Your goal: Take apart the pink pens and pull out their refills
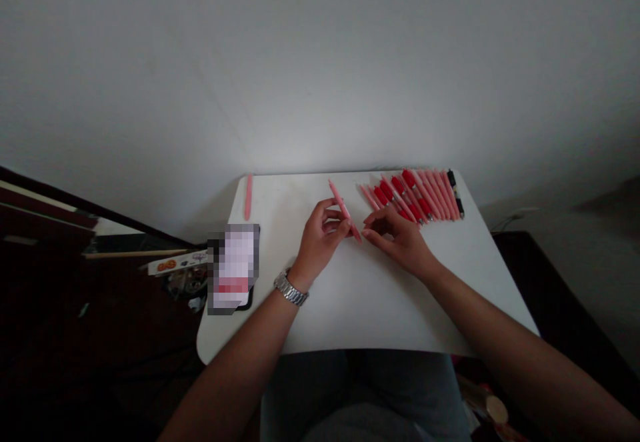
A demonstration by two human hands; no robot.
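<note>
Pinching a pink pen (344, 210) over the white table (360, 309), the left hand (320, 239) is gripping its barrel; the right hand (397, 237), fingers curled, is touching the tip, grip unclear, beside a row of pens (417, 197).

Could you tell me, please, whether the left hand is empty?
No, the left hand grips a pink pen, whose lower tip lies by the right hand.
</note>
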